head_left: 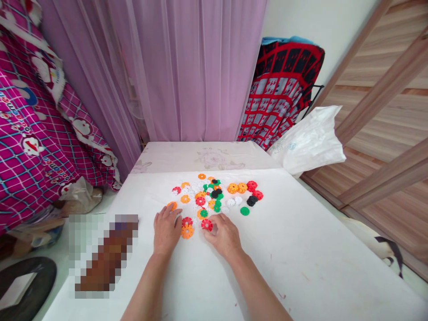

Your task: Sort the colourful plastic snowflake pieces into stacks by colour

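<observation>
My right hand (224,235) pinches a red notched plastic disc (206,224) between thumb and fingers, at the near side of a loose pile. Opposite it, my left hand (167,228) rests low over the table with its fingers apart and nothing visible in them. An orange disc (172,205) lies at the left fingertips, partly covered. Between the hands are an orange disc (187,231) and a red disc (187,221), overlapping. Beyond them spreads the mixed pile of white, green, black, red and orange discs (200,201).
Right of the pile sit sorted groups: orange discs (233,188), red discs (252,186), black discs (252,200), white discs (231,202) and green discs (244,211). A white plastic bag (309,140) stands at the table's far right edge. A pixelated patch (109,256) covers the left.
</observation>
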Available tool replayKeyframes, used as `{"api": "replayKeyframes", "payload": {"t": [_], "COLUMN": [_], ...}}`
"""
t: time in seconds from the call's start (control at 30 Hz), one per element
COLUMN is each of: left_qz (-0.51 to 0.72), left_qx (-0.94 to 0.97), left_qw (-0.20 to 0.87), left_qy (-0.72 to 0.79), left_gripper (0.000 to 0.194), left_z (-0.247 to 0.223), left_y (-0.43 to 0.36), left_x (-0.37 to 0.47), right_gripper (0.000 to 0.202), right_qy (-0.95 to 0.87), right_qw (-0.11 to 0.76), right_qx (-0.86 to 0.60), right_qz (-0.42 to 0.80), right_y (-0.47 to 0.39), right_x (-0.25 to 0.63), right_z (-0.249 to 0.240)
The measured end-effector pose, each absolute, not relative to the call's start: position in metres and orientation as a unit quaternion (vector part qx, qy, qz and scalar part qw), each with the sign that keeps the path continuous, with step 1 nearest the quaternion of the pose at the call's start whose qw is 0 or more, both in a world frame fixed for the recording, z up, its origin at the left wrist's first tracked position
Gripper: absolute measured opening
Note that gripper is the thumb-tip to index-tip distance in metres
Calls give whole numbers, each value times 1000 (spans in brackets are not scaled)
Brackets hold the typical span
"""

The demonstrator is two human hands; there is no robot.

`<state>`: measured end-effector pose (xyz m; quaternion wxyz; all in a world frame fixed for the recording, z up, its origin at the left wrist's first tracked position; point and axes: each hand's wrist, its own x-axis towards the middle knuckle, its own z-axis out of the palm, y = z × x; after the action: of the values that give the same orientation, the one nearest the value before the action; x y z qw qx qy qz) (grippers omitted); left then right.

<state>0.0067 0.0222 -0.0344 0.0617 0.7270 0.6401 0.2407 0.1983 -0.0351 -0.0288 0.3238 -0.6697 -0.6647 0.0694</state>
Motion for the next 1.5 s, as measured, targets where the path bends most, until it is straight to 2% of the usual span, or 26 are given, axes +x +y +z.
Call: {"api": "replayKeyframes", "payload": {"t": [0.2,0.43,0.7,1.03,1.17,1.3,1.4,1.5], "left_qz": [231,248,261,253,249,253,274,309], "left_qx": [728,737,745,746,742,733,725,712], "left_qw": [68,42,13,11,25,56,74,88], "left_qy": [641,628,613,615,622,628,627,624], "left_gripper": [34,32,33,33,32,34,36,38], "left_z": [-36,-44,-50,-50,-47,-43,-42,-44], "left_y": [23,27,31,31,30,27,27,29], "left_x": [5,1,-3,-4,-2,1,2,2], "right_gripper": [35,37,34,29,34,30,24,21], "right_qy": [-538,-459,-522,-539,-534,-523,-550,-666], "right_qw": [377,227,153,113,144,234,306,316], "right_qx": [-754,-859,-839,-834,-833,-820,-777,-671], "right_qz": [4,-22,15,23,37,-4,-10,79], "right_y": [-4,50,32,34,28,17,2,-15], "right_x": [292,399,416,408,413,401,353,277], "right_z": [5,35,3,2,3,12,17,13]}}
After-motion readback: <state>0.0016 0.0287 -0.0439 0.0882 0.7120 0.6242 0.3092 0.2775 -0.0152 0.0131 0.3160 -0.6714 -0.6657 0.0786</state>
